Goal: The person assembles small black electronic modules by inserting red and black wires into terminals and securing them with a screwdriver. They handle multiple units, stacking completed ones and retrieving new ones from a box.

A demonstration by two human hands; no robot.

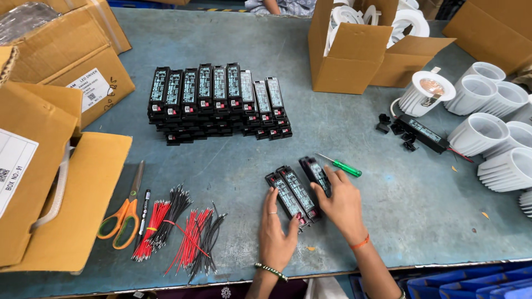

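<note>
Hands palm-down on table, left hand, right hand, fingers spread over black driver modules

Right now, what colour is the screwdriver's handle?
Green, seen in the head view: screwdriver.

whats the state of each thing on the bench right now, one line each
left hand: flat on the nearest loose black driver unit
right hand: fingers resting on the loose black driver units, three lying side by side
stacked driver units: piled in neat rows, untouched
scissors: lying closed
green screwdriver: lying loose on the table
wire bundles: tied, lying flat
cardboard box: open, white fittings inside
white lamp housings: lined up on their sides
</note>
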